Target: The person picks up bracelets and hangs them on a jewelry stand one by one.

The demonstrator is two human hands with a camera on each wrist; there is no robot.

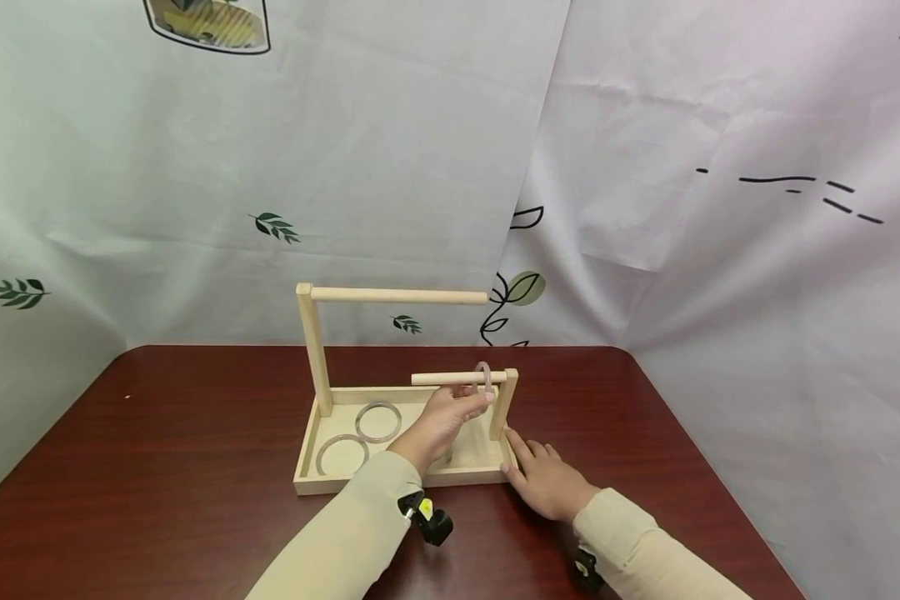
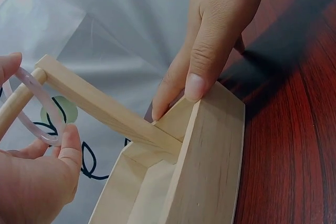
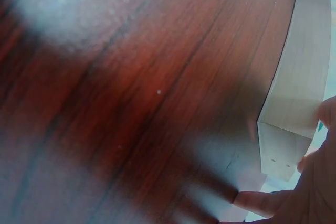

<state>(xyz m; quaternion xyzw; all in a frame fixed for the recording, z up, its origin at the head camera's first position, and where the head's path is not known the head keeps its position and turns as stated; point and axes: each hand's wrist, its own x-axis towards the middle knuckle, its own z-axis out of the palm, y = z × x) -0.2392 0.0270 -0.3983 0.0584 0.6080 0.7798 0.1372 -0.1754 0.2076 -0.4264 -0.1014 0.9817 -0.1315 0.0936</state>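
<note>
L hand pinching clear ring on rod, R hand prob. steadying tray

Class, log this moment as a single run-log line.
left hand: holds ring on low rod | right hand: steadies tray

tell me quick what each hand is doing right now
Left hand: closed, pinching a clear ring on the lower wooden rod.
Right hand: open, fingers resting against the wooden tray corner.

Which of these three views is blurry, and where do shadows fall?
Head view: sharp and evenly lit, edges slightly bowed. Left wrist view: crisp on the wooden tray, with a dark shadow on the table. Right wrist view: mostly soft and smeared, the right hand blurred.
</note>
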